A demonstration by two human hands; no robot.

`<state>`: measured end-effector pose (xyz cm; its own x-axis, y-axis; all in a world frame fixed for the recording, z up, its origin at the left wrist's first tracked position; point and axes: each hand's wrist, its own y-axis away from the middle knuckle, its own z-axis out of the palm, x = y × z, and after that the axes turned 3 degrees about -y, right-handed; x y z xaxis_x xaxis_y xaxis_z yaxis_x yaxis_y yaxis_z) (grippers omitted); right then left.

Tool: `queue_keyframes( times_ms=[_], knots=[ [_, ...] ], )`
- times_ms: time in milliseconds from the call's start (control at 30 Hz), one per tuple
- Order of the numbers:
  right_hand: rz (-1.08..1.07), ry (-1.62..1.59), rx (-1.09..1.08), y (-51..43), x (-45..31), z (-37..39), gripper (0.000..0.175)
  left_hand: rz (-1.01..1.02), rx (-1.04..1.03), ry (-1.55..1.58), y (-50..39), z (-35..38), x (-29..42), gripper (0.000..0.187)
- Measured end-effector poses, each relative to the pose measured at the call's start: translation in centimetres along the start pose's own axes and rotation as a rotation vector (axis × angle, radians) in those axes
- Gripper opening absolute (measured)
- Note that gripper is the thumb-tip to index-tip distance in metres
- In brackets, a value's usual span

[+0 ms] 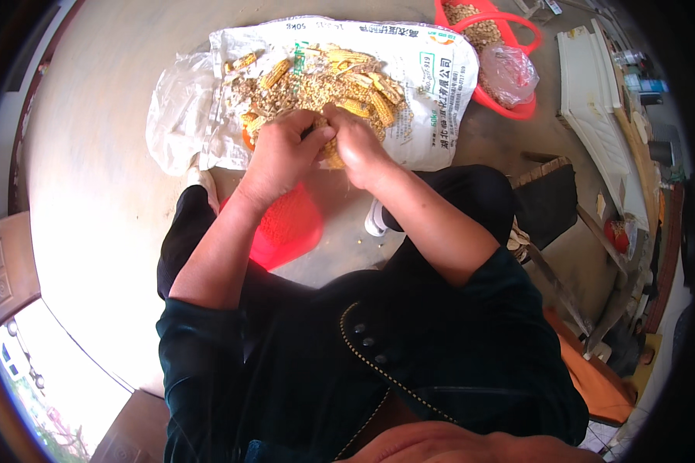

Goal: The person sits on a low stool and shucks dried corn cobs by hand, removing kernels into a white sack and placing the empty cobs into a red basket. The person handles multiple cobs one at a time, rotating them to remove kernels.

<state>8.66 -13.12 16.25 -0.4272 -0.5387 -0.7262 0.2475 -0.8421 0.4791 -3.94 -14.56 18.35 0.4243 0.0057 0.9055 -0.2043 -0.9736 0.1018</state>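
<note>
Both hands meet over the near edge of a white woven plastic sack (411,144) that lies flat on the floor. My left hand (286,150) and my right hand (356,144) close around a yellow corn cob (331,155), partly hidden by the fingers. Just beyond them, several dried corn cobs (353,56) and loose kernels (318,87) are heaped on the sack. Part of an orange-red object (247,139) shows beside my left hand, mostly covered. Below my left forearm stands a red plastic container (289,231), partly hidden by the arm.
A red plastic basket (530,110) with pale pieces and a clear plastic bag (508,75) stands at the upper right. Crumpled clear plastic (176,116) lies at the sack's left end. A wooden stool-like frame (562,289) and a white panelled piece (591,98) are on the right.
</note>
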Motion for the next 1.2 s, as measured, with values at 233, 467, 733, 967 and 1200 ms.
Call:
queue_keyframes(
  times_ms=[233, 467, 733, 967, 1200],
  knots=[
    [0.208, -0.148, 0.137, -1.0, -0.3, -1.2, 0.034, 0.228, 0.051, -0.267, -0.9, 1.1, -0.2, 0.011],
    [0.306, -0.257, 0.111, -3.1, -0.3, -2.5, 0.04, 0.112, 0.01, -0.175, -2.2, 1.5, 1.3, 0.017],
    [-0.013, -0.02, -0.047, -2.2, 0.2, -1.6, 0.044, -0.192, 0.06, -0.078, -3.6, -0.1, 1.3, 0.019],
    [0.04, -0.067, 0.082, -2.5, 0.6, -2.2, 0.043, 0.037, 0.017, -0.109, -2.7, 1.0, 1.1, 0.018],
    [0.172, -0.299, 0.03, -3.7, 1.1, -3.1, 0.042, 0.065, -0.002, -0.061, -2.7, 1.4, 1.2, 0.012]
  ],
)
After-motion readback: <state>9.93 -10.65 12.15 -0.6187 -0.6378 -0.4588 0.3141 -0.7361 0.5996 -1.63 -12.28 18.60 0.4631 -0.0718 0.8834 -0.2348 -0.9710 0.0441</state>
